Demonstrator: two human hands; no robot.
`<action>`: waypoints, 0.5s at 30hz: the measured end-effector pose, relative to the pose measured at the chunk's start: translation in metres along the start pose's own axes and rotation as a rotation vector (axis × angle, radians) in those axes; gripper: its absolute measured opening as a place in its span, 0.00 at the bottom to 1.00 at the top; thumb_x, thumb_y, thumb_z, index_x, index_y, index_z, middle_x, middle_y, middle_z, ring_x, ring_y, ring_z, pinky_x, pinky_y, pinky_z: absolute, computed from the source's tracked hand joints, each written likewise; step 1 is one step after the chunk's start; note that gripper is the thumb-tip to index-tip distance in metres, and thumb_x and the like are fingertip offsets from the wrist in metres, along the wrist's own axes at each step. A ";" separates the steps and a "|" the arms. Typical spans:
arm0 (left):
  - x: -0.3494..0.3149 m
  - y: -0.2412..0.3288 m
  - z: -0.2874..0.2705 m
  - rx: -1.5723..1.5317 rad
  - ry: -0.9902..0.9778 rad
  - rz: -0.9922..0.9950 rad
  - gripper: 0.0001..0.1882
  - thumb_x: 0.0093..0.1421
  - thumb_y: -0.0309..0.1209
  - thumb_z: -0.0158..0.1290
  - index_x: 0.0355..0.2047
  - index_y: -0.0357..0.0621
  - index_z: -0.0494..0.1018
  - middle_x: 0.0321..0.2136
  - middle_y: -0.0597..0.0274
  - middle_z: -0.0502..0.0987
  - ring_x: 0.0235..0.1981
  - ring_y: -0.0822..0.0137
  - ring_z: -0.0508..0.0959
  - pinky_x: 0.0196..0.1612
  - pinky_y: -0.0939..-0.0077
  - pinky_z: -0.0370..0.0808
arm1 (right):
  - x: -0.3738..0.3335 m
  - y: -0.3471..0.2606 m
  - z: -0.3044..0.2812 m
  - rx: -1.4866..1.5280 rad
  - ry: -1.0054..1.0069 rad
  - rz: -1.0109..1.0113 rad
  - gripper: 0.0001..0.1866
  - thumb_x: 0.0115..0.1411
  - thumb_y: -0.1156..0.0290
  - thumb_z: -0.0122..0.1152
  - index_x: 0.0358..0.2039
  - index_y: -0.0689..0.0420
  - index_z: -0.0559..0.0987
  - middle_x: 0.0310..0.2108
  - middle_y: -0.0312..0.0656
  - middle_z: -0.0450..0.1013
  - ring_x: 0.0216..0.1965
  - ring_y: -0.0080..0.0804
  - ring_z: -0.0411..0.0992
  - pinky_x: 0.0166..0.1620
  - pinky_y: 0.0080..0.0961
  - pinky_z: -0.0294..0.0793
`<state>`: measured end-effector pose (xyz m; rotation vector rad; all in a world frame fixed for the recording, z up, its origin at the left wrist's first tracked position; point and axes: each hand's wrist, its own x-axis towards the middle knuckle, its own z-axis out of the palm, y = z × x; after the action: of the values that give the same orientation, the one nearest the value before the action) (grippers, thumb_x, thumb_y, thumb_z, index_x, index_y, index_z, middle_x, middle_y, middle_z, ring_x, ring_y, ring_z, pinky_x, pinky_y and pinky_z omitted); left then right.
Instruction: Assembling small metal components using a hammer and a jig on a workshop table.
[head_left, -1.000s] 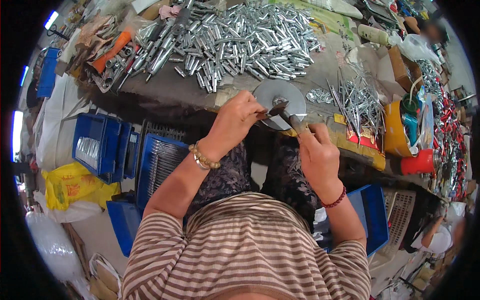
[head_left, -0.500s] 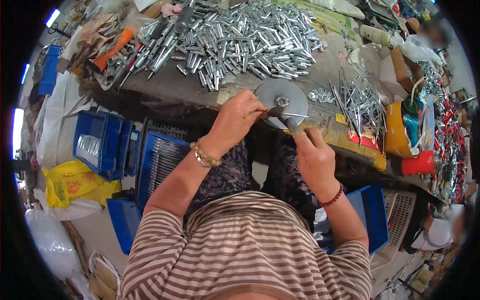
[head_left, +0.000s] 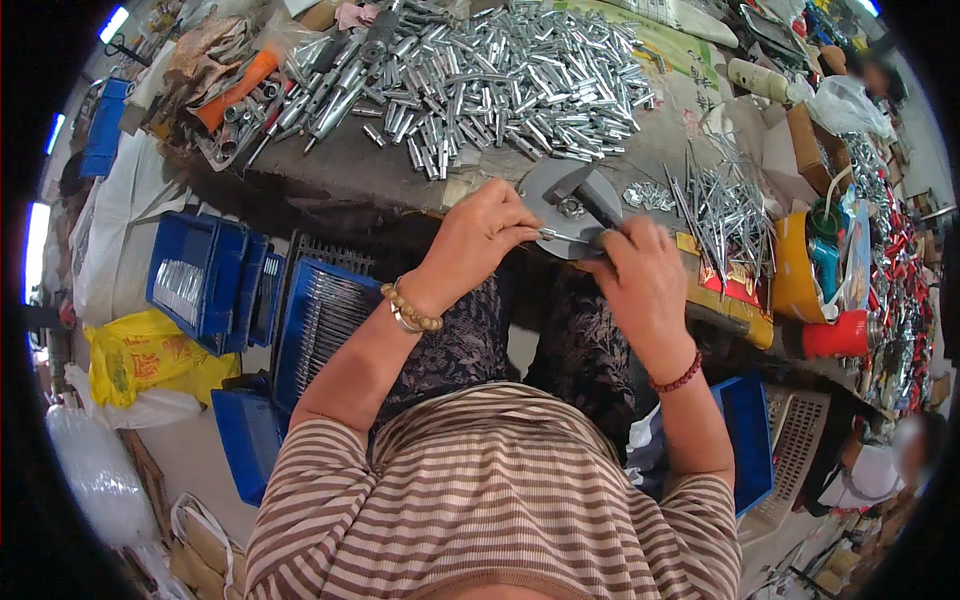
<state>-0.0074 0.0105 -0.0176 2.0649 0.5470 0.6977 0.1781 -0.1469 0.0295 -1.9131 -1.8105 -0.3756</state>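
Note:
My left hand (head_left: 490,235) pinches one end of a thin silver metal rod (head_left: 565,237) over the near part of a round grey metal disc (head_left: 538,190) at the bench edge. My right hand (head_left: 645,280) is closed around the lower handle of a hammer (head_left: 592,200). The hammer's dark head lies over the disc, pointing away from me. The right thumb and fingertips come close to the rod's right end; whether they touch it I cannot tell. Beside the hammer head, a small metal ring-like piece (head_left: 571,207) sits mid-disc, partly covered.
A large heap of silver metal tubes (head_left: 520,80) spreads over the bench. Small metal pieces (head_left: 648,195) and thin rods (head_left: 720,215) lie right of the disc. Blue bins of rods (head_left: 330,330) stand at lower left. A red container (head_left: 838,334) and yellow container (head_left: 795,260) are right.
The hammer has moved away from me, its head going from over the rod to further back on the disc. My right hand has shifted slightly right, and the rod now tilts down rightward.

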 end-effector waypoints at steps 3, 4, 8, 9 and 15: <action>-0.003 0.001 0.003 0.033 0.007 -0.006 0.08 0.59 0.24 0.64 0.40 0.39 0.84 0.35 0.63 0.74 0.36 0.68 0.77 0.41 0.75 0.73 | -0.017 -0.018 0.006 0.067 -0.156 0.159 0.09 0.56 0.74 0.68 0.36 0.58 0.77 0.34 0.46 0.75 0.38 0.49 0.77 0.37 0.44 0.75; -0.005 -0.001 0.005 0.112 0.076 0.072 0.09 0.59 0.24 0.64 0.41 0.40 0.84 0.35 0.63 0.74 0.36 0.68 0.77 0.40 0.75 0.73 | -0.020 -0.023 0.007 0.178 -0.182 0.232 0.10 0.56 0.73 0.68 0.35 0.58 0.76 0.32 0.47 0.75 0.36 0.50 0.77 0.36 0.45 0.75; -0.024 0.012 0.022 0.058 0.278 -0.004 0.18 0.63 0.25 0.61 0.54 0.43 0.80 0.36 0.62 0.78 0.33 0.72 0.77 0.36 0.78 0.73 | -0.028 -0.030 0.010 0.527 -0.301 0.443 0.10 0.58 0.73 0.68 0.37 0.62 0.77 0.25 0.49 0.76 0.27 0.46 0.76 0.32 0.41 0.73; -0.030 0.015 0.028 0.059 0.279 -0.008 0.18 0.63 0.25 0.61 0.54 0.43 0.80 0.36 0.62 0.78 0.33 0.72 0.77 0.36 0.78 0.73 | -0.028 -0.032 0.010 0.743 -0.360 0.567 0.10 0.59 0.73 0.68 0.38 0.63 0.78 0.24 0.49 0.76 0.25 0.40 0.74 0.32 0.38 0.72; -0.039 0.020 0.037 -0.707 0.164 -0.467 0.31 0.72 0.28 0.52 0.73 0.44 0.57 0.36 0.62 0.82 0.31 0.79 0.75 0.33 0.85 0.74 | -0.034 -0.042 0.018 0.973 -0.414 0.693 0.09 0.61 0.73 0.67 0.40 0.64 0.79 0.21 0.42 0.73 0.23 0.23 0.66 0.30 0.27 0.69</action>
<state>-0.0099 -0.0462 -0.0292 1.1759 0.7180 0.6571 0.1310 -0.1660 0.0036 -1.7384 -1.0388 1.0057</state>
